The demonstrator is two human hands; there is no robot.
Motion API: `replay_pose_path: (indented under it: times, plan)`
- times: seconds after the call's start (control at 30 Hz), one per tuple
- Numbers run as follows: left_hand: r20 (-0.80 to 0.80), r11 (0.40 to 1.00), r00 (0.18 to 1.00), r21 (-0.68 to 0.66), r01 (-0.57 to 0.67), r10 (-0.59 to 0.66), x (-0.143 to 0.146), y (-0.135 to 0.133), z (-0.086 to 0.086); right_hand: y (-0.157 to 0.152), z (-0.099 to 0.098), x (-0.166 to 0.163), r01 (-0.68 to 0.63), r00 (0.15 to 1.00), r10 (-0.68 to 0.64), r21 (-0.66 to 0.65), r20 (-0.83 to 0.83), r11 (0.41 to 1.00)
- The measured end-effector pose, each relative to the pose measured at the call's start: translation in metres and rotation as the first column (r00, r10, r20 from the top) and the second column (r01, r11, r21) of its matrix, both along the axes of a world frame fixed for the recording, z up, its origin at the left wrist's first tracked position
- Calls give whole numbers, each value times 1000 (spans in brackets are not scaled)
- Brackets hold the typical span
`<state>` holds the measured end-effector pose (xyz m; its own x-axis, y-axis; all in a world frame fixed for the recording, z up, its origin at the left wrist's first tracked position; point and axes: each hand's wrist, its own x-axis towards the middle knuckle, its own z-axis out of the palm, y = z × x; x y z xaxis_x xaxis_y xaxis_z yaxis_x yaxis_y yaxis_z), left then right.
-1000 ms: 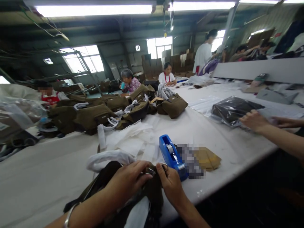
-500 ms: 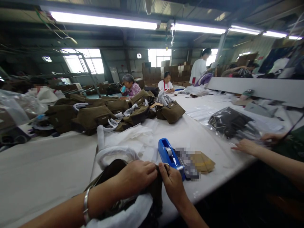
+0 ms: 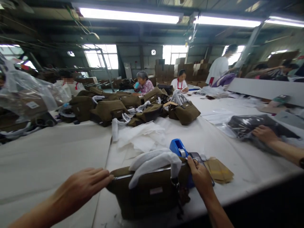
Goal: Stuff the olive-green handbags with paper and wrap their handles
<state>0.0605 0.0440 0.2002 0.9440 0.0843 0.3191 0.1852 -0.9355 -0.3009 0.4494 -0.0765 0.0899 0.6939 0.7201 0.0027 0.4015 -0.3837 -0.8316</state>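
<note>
Here my left hand [image 3: 85, 186] lies flat, unclenched, against the boxy olive canvas bag [image 3: 149, 191]. My right hand [image 3: 200, 175] clasps its other end, beside soft white wrapping [image 3: 152, 162].

1 held olive bag [image 3: 147, 190], 1 blue tape dispenser [image 3: 178, 147], 1 plastic-wrapped bag [image 3: 256, 125]

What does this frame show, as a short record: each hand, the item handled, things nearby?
Left hand: fingertips on olive bag left end, grip unclear
Right hand: grips bag's right top corner
Bag: upright at table edge, white-wrapped handles on top
Behind: blue tape dispenser
Right: a co-worker's hand on plastic-wrapped dark bag
</note>
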Motion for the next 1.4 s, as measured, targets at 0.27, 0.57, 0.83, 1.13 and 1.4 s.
replay_pose_path:
  times: [0.27, 0.57, 0.83, 1.13, 1.4]
  plan:
    - [170, 983, 969, -69, -169, 179, -33, 10, -29, 8, -9, -14, -47, 916, 74, 77, -394, 996]
    - [203, 975, 957, -127, -184, 207, -32, -2, -20, 7, -7, -15, -19, 940, 36, 54, -338, 998]
    - [41, 739, 970, -656, -156, 241, 1, 4, -10, -1, 9, -30, -74, 995, 77, 50, -65, 996]
    - [-110, 549, 992, -834, -59, -61, -9, 11, 17, 0, -4, -6, -26, 989, 20, -37, -149, 999]
    - [222, 856, 934, -499, -136, 278, -52, 12, 3, -5, -5, -18, 86, 791, 104, 278, -603, 957]
